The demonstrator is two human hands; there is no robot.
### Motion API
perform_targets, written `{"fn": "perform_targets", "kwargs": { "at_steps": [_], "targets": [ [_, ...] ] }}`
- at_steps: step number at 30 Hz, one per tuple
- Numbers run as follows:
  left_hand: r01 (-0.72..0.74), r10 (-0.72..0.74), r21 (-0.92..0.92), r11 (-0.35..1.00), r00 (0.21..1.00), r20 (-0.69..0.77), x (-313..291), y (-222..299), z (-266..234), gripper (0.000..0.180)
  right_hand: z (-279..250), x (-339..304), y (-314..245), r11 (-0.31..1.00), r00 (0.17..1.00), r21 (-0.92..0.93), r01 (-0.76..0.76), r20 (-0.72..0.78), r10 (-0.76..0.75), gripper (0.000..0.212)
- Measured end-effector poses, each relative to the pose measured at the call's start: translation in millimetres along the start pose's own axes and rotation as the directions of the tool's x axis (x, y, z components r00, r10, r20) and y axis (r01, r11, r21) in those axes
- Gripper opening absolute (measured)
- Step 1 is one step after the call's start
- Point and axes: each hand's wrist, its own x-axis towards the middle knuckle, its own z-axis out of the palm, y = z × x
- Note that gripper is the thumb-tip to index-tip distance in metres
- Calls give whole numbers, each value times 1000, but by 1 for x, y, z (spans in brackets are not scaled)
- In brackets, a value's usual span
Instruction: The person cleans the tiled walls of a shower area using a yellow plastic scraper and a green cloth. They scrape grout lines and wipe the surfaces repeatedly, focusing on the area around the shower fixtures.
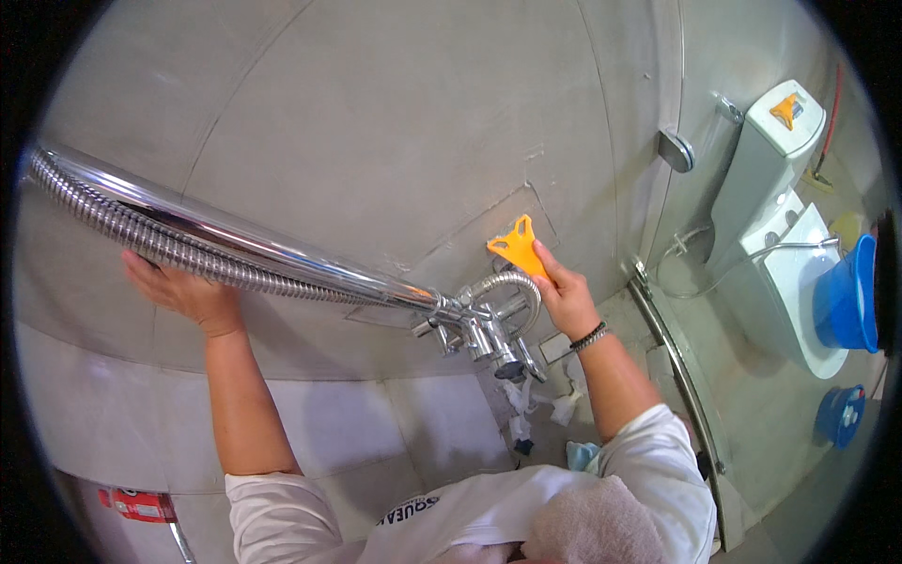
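In my right hand (567,296) is a flat orange plastic scraper (517,246) with cut-out holes, its far edge at the grey tiled wall (413,103). The hand is beside the looped end of the chrome shower mixer (484,334). My left hand (183,289) lies with fingers stretched out by the wall, under the ribbed metal shower hose (188,256). The hose partly hides its fingertips. A chrome riser pipe (282,242) runs alongside the hose down to the mixer. Thin outlines of a rectangular patch mark the wall near the scraper.
At right stand a white toilet (785,282), with another orange scraper (785,111) on its tank, a blue bucket (847,291) and a blue tub (839,416). A metal rail (675,352) crosses the floor. White scraps (566,406) lie below the mixer; a red tool (138,505) is lower left.
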Motion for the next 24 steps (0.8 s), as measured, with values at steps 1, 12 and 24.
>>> {"fn": "perform_targets", "kwargs": {
  "at_steps": [1, 12, 24],
  "targets": [
    [5, -5, -5, 1000, 1000, 10, 5, 2, 0, 78, 2, 0, 4, 1000, 1000, -3, 29, -7, -29, 46],
    [17, -18, 16, 1000, 1000, 11, -7, 2, -1, 71, 3, 11, -28, 1000, 998, -22, 2, -67, -4, 47],
    [-38, 37, -20, 999, 999, -35, -1, -5, 4, 65, 7, 13, 2, 994, 991, -19, 106, -86, -107, 45]
  ]
}}
